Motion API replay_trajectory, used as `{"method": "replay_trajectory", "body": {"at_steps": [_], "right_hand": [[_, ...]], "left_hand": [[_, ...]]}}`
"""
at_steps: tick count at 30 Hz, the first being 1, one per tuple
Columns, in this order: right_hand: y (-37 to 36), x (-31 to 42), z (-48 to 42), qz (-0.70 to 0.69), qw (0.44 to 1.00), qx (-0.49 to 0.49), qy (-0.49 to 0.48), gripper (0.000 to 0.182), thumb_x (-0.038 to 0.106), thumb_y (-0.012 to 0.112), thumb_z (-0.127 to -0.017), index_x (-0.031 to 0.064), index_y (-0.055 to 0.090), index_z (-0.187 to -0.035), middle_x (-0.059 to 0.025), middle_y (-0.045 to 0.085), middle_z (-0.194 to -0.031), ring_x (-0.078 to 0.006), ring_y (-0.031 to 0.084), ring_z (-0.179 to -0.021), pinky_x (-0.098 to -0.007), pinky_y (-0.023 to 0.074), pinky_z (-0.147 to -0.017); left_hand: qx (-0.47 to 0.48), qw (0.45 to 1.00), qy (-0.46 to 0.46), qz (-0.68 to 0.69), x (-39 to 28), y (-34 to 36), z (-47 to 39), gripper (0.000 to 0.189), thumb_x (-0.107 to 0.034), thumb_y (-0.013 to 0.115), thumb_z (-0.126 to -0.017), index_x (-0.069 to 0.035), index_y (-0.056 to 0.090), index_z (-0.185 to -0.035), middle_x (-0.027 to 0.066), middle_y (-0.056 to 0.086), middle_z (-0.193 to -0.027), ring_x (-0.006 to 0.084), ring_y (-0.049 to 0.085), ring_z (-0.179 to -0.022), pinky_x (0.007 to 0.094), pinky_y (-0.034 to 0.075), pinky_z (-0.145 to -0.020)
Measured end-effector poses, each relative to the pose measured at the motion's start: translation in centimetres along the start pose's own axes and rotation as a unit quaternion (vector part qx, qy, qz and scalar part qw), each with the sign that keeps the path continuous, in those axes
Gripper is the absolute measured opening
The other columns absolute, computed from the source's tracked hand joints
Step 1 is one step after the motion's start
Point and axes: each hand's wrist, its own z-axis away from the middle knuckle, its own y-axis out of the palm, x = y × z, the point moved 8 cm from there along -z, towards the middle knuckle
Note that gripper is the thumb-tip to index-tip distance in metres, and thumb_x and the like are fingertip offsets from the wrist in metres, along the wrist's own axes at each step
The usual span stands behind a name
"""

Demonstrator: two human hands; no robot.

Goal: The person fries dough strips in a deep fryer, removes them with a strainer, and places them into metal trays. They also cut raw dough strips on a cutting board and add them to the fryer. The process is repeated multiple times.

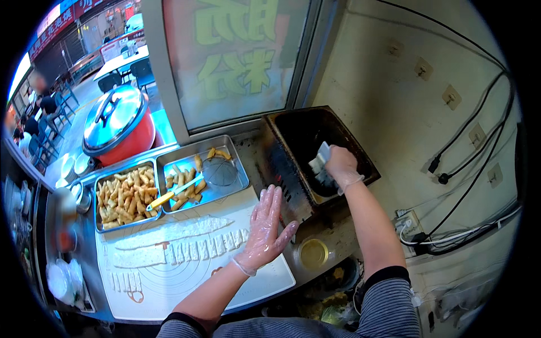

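My right hand (340, 164), in a clear plastic glove, grips a white plastic scraper (324, 153) over the dark metal fryer (290, 162); pale material lies by the scraper, partly hidden. My left hand (268, 226), gloved too, is spread flat above the right part of the white pastry mat (236, 291), its fingers apart and holding nothing. On the mat lie a long strip of raw dough (173, 233), a shorter dough piece (140, 257) and several cut dough strips (203, 250). A glass cup of yellow oil (313, 253) stands below the fryer.
Fried dough sticks fill one metal tray (98, 211); a second tray (241, 169) holds fewer, with a wire skimmer (219, 171) that has a yellow handle. A red pot (131, 143) with a metal lid stands beyond. Cables (477, 114) hang on the right wall. People sit outside.
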Motion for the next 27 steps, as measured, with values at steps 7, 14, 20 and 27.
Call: {"method": "replay_trajectory", "body": {"at_steps": [7, 14, 20, 27], "right_hand": [[-5.9, -2.4, 1.8, 0.038, 0.979, -0.195, 0.05, 0.029, 0.012, 0.061, -0.082, 0.0038, 0.061, -0.11, -0.0222, 0.067, -0.095, -0.0395, 0.066, -0.088, -0.0492, 0.0526, -0.076], [-4.6, 17.1, 12.3, -0.529, 0.822, -0.134, -0.162, 0.023, 0.014, 0.059, -0.092, -0.0004, 0.059, -0.11, -0.0062, 0.065, -0.102, -0.0124, 0.057, -0.089, -0.0299, 0.0454, -0.084], [20.9, 38.4, 27.8, -0.519, 0.722, 0.332, -0.315, 0.023, 0.01, 0.062, -0.089, 0.0013, 0.058, -0.11, -0.009, 0.066, -0.093, -0.017, 0.063, -0.079, -0.033, 0.0514, -0.07], [25.1, 57.3, 40.6, -0.21, 0.751, 0.223, -0.585, 0.01, 0.017, 0.054, -0.088, 0.0081, 0.052, -0.093, -0.0207, 0.064, -0.077, -0.0415, 0.062, -0.076, -0.0518, 0.0456, -0.064]], "left_hand": [[-0.029, 0.998, -0.047, 0.004, 5.1, -1.8, 5.7, 0.077, -0.033, 0.06, -0.09, -0.002, 0.022, -0.149, 0.0257, 0.022, -0.152, 0.0419, 0.02, -0.142, 0.0463, 0.018, -0.114], [-0.114, 0.968, -0.217, -0.057, 15.6, -9.0, 20.9, 0.078, -0.029, 0.062, -0.088, -0.001, 0.021, -0.149, 0.0257, 0.023, -0.152, 0.0411, 0.021, -0.141, 0.0469, 0.019, -0.114], [-0.13, 0.892, -0.394, -0.178, 21.6, -16.0, 35.5, 0.088, -0.043, 0.057, -0.088, 0.002, 0.013, -0.149, 0.0262, 0.018, -0.153, 0.0405, 0.016, -0.143, 0.0495, 0.017, -0.113], [-0.191, 0.763, -0.558, -0.266, 25.7, -22.9, 48.9, 0.1, -0.053, 0.062, -0.083, 0.005, 0.013, -0.148, 0.0248, 0.015, -0.154, 0.0405, 0.015, -0.143, 0.0511, 0.015, -0.114]]}}
